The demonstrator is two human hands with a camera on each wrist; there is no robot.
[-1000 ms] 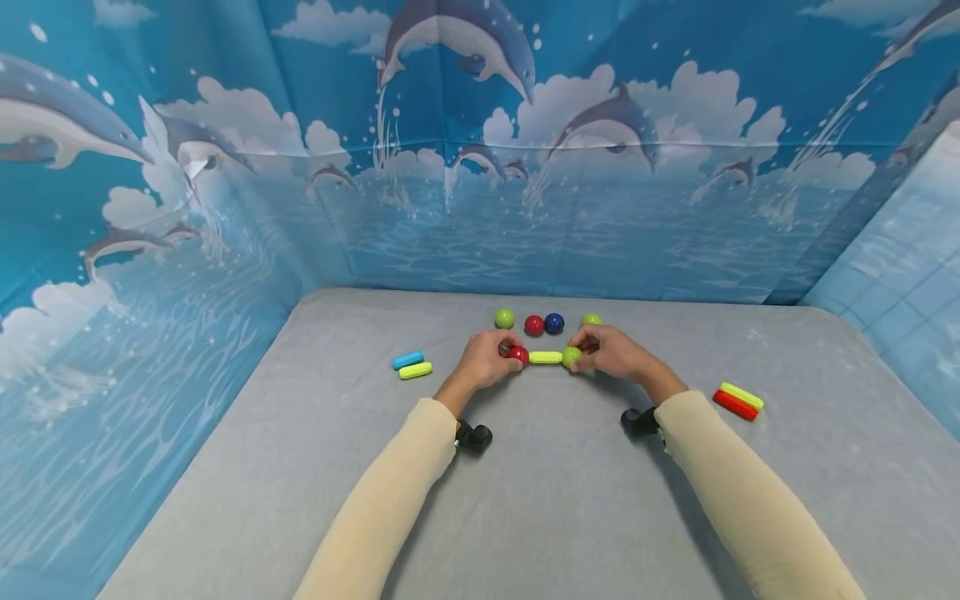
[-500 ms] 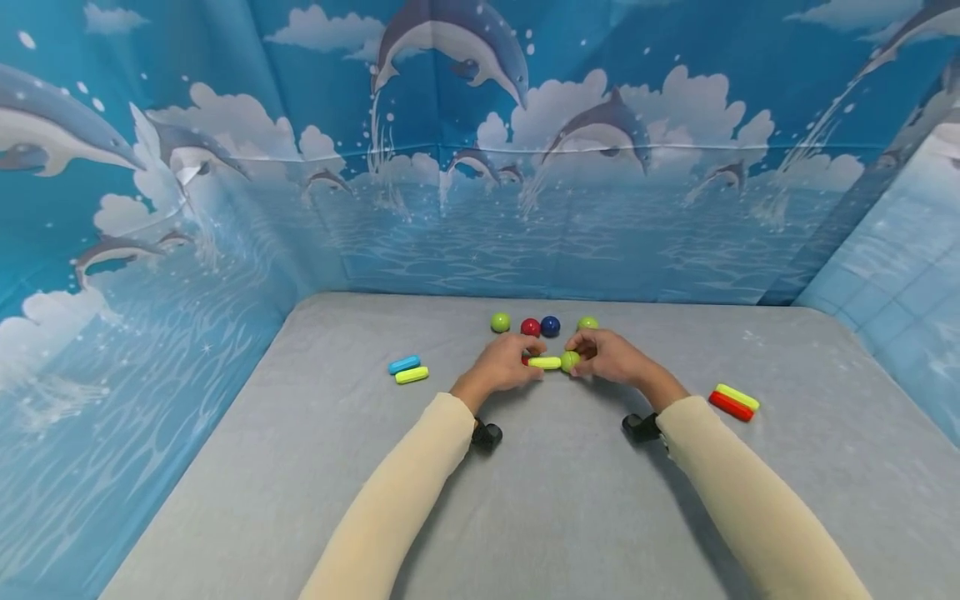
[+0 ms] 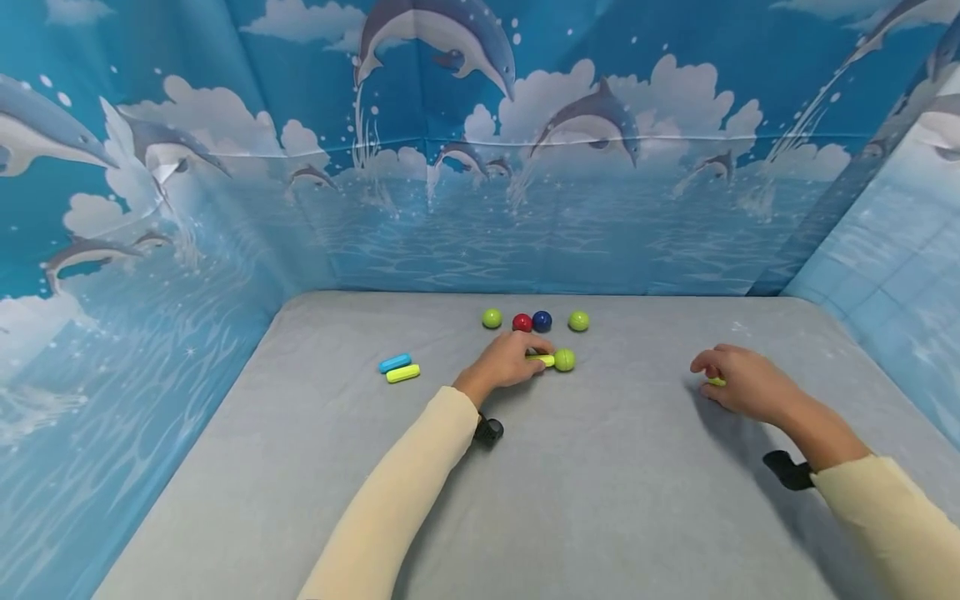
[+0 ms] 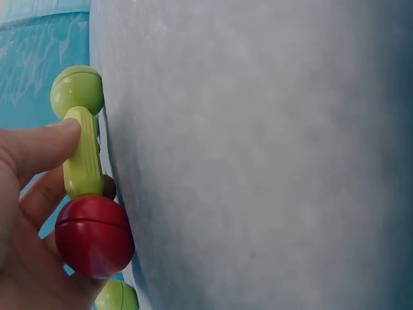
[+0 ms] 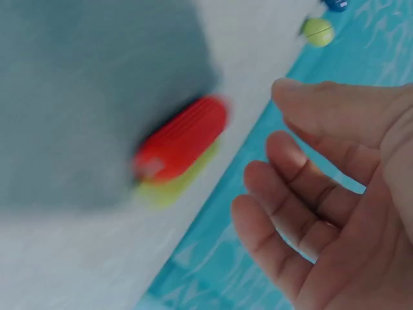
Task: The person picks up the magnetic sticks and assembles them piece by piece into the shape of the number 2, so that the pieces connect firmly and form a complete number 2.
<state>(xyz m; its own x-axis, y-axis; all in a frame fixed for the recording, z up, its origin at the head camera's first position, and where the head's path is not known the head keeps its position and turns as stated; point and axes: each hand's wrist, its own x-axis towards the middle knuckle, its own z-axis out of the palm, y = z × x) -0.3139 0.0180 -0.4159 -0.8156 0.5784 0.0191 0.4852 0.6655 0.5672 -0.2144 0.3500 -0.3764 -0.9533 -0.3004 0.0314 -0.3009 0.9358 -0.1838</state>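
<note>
My left hand (image 3: 510,360) pinches a yellow-green toy rod (image 4: 84,158) between thumb and fingers. A green ball (image 4: 77,92) is joined to one end of that rod and a red ball (image 4: 94,237) to the other. In the head view the fingers hide this red ball. My right hand (image 3: 750,385) is over the right side of the table, fingers loosely bent and holding nothing. Just beyond its fingertips, a red rod (image 5: 184,139) and a yellow rod (image 5: 174,184) lie side by side, blurred in the right wrist view.
Behind the left hand stand a green ball (image 3: 492,318), a red ball (image 3: 522,322), a dark blue ball (image 3: 542,322) and another green ball (image 3: 578,321). A blue rod (image 3: 394,363) and a yellow rod (image 3: 403,374) lie left on the grey table (image 3: 570,500). Dolphin-printed cloth surrounds it.
My right hand has let go of the joined green ball and moved right to the red and yellow rods. The left hand has shifted its grip from the red ball to the rod.
</note>
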